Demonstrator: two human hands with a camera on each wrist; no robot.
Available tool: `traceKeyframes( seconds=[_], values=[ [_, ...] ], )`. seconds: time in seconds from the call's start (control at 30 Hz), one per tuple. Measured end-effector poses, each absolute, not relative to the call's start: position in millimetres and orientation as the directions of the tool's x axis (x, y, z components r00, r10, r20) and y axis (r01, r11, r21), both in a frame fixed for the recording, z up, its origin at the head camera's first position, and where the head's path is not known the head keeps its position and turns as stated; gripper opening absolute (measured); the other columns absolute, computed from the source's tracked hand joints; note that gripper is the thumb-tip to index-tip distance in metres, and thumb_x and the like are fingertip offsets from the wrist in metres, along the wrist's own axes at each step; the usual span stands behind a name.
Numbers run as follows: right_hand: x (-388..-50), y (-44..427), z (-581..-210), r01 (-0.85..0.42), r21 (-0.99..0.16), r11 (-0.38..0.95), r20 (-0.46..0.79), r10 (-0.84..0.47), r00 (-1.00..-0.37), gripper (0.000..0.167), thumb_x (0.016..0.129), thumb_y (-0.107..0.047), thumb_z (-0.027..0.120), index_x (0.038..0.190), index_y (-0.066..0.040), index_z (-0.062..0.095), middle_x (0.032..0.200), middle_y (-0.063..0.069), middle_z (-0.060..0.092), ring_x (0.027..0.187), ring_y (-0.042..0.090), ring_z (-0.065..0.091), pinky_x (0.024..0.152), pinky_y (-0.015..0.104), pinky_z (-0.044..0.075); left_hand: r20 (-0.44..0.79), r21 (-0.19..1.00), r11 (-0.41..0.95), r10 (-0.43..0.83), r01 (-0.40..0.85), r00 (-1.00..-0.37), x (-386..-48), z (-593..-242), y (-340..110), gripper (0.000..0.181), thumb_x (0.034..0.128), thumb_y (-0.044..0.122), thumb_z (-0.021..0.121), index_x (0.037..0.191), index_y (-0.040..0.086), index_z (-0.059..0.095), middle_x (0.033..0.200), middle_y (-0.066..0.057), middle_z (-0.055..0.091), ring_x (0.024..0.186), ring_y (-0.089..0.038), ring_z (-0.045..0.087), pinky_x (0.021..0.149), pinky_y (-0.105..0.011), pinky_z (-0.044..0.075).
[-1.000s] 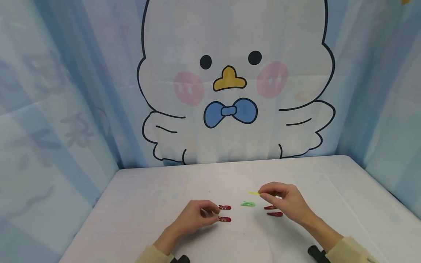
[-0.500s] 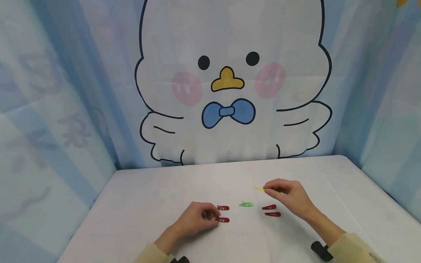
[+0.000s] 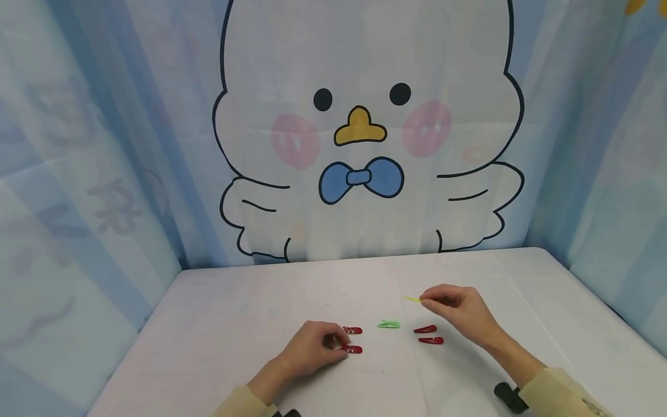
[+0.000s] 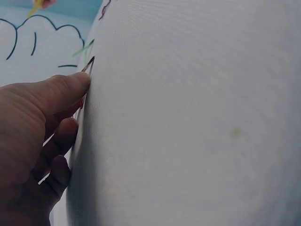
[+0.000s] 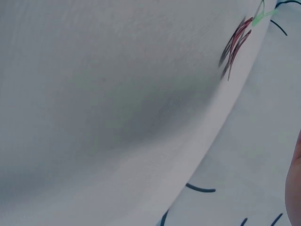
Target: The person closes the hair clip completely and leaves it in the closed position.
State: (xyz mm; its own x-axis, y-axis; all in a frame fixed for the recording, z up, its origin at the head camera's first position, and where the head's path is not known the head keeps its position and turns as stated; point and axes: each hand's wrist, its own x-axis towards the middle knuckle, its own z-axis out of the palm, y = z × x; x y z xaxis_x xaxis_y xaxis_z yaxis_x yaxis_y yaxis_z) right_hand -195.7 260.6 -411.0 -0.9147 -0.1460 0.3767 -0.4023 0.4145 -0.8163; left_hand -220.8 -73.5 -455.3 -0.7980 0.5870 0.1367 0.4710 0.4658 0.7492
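Observation:
In the head view my left hand (image 3: 315, 346) rests low on the white table. Its thumb and fingertips pinch the end of the nearer left red hair clip (image 3: 354, 350). A second red hair clip (image 3: 354, 330) lies just behind, partly covered by the fingers. My right hand (image 3: 458, 310) is raised above the table and pinches a thin yellow hair clip (image 3: 411, 299), its end pointing left. Below that hand lie two more red hair clips (image 3: 431, 340). Between the red pairs sits a green hair clip (image 3: 389, 324). The right wrist view shows only the edge of the right hand (image 5: 294, 188).
The white table (image 3: 234, 313) stretches out around the clips. A cloth curtain (image 3: 359, 220) printed with a cartoon bird hangs behind its far edge, with blue cloth at both sides. Black wrist straps (image 3: 509, 398) show near the sleeves.
My right hand has risen and moved slightly right with the yellow clip, uncovering the right red pair. The left fingertips have closed onto the nearer red clip. The view has shifted slightly.

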Motion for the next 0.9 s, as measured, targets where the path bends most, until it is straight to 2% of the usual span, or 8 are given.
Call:
traceKeyframes(
  seconds=[0.37,0.7,0.9],
  values=[
    [-201,264,-417,-0.338,-0.805,0.487,0.31,-0.141,-0.94,0.013,0.092,-0.01,0.074,0.104,-0.003,0.076,0.099,0.004,0.072,0.081,0.016,0.062,0.071,0.025,0.053,0.16,0.766,0.416,0.614,0.49,-0.773,-218,-455,-73,0.016,0.0843,0.004,0.08,0.091,0.018,0.075,0.078,0.013,0.062,0.068,-0.004,0.051,0.061,-0.021,0.045],
    [-209,272,-422,-0.324,-0.767,0.554,0.272,-0.176,-0.946,0.013,0.09,-0.012,0.077,0.103,-0.011,0.078,0.102,0.001,0.073,0.089,0.016,0.063,0.077,0.026,0.053,0.113,0.809,0.39,0.63,0.439,-0.768,-215,-448,-77,0.021,0.0847,0.001,0.075,0.095,0.019,0.076,0.084,0.012,0.064,0.073,-0.005,0.053,0.065,-0.02,0.045],
    [-214,280,-421,-0.301,-0.754,0.583,0.226,-0.199,-0.953,0.015,0.09,-0.015,0.078,0.104,-0.012,0.079,0.103,0.0,0.073,0.091,0.018,0.063,0.077,0.026,0.053,0.145,0.833,0.33,0.643,0.444,-0.752,-211,-440,-80,0.021,0.0851,-0.002,0.074,0.095,0.016,0.076,0.086,0.011,0.066,0.077,-0.007,0.056,0.07,-0.023,0.048]
  ],
)
